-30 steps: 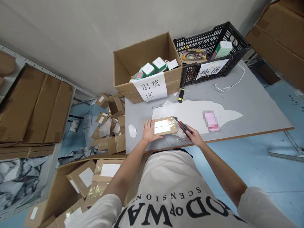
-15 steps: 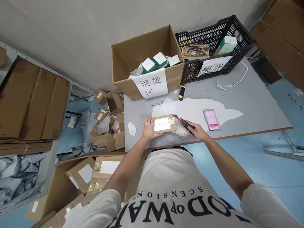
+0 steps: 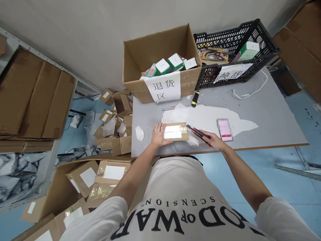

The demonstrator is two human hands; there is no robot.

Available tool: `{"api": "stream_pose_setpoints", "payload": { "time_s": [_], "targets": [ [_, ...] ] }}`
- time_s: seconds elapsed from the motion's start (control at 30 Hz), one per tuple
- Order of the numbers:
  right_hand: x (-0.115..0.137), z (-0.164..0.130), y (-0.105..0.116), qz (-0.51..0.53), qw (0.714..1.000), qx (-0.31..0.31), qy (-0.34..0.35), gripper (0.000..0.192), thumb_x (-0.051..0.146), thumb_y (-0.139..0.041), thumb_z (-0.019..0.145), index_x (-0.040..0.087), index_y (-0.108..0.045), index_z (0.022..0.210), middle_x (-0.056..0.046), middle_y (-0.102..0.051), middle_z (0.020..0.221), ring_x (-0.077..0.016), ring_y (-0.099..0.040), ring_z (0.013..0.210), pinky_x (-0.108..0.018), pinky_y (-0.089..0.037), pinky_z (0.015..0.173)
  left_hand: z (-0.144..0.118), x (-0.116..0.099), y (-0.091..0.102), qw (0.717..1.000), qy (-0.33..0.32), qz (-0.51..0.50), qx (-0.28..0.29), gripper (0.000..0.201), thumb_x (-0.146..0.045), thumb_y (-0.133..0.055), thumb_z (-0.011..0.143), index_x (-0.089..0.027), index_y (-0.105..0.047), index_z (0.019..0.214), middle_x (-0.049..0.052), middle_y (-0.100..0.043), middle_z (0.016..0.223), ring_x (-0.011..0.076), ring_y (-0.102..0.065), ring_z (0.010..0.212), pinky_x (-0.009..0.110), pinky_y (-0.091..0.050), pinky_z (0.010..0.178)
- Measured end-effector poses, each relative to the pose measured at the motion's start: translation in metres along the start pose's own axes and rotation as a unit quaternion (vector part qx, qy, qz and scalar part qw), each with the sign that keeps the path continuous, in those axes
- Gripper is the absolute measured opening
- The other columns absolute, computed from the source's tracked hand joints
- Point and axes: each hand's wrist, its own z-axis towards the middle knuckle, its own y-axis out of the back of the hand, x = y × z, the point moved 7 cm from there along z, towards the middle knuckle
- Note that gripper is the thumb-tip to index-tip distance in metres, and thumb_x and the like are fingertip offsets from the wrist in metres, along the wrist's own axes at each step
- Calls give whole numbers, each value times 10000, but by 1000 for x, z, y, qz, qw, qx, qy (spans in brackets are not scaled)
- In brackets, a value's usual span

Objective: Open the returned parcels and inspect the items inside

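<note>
1. We take the small cardboard parcel (image 3: pixel 175 132) as our landmark; it lies flat on the grey tabletop (image 3: pixel 271 117), close to the near edge, with its white label facing up.

2. Our left hand (image 3: pixel 158 134) rests on the parcel's left end, palm down and fingers spread over the cardboard. This grip is a flat press rather than a pinch, and it pins the parcel to the tabletop.

3. Our right hand (image 3: pixel 213 140) lies to the right of the parcel, apart from it. Its grip is closed around the handle of a red-and-black utility knife (image 3: pixel 198 132).

4. The knife's long axis runs from our right hand up and leftward toward the parcel. Its tip sits just beside the parcel's upper right corner; we cannot tell whether it is touching the cardboard.

5. The parcel's long axis runs left to right, so the knife meets it at a slant from the right side. Our left hand is the nearer one, being on the parcel itself.

6. Right of the parcel, beyond the knife, a pink phone (image 3: pixel 224 129) lies on a white sheet (image 3: pixel 210 115).

7. Behind the parcel stands an open carton (image 3: pixel 160 63) of small boxes with a paper sign, and right of that a black crate (image 3: pixel 238 55). A yellow-and-black tool (image 3: pixel 195 99) lies between the carton and the parcel.
</note>
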Motion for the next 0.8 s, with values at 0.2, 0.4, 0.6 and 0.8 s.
{"api": "stream_pose_setpoints", "payload": {
  "time_s": [0.2, 0.4, 0.6, 0.8],
  "targets": [
    [-18, -7, -3, 23, 999, 7, -23, 749, 553, -596, 796, 253, -362, 1441, -3, -592, 698, -69, -415, 435, -191, -327, 361, 0, 0, 0, 1000, 8, -16, 7, 1167, -666, -756, 491, -179, -279, 1439, 188, -300, 1461, 427, -197, 1358, 502, -320, 1023],
    [-28, -16, -12, 30, 999, 9, -9, 726, 525, -594, 804, 230, -382, 1432, -15, -586, 732, -64, -407, 433, -191, -329, 344, 1, 0, 0, 1000, 7, 4, 7, 1178, -656, -764, 484, -174, -278, 1442, 182, -297, 1467, 408, -207, 1362, 487, -353, 1005],
    [-29, -27, -17, 27, 999, -5, -19, 700, 526, -560, 827, 256, -362, 1441, -2, -575, 707, -60, -384, 414, -199, -330, 342, 0, -1, 1, 1000, -4, 11, 5, 1173, -686, -736, 499, -178, -268, 1447, 176, -299, 1467, 397, -211, 1364, 484, -380, 983],
    [-43, -41, -27, 67, 997, -34, -22, 775, 545, -594, 790, 228, -340, 1449, 4, -572, 671, -75, -400, 413, -206, -321, 329, -1, -2, 2, 1000, -14, 16, 3, 1184, -714, -715, 498, -175, -261, 1449, 178, -302, 1465, 387, -213, 1366, 491, -392, 972]
  ]
}}
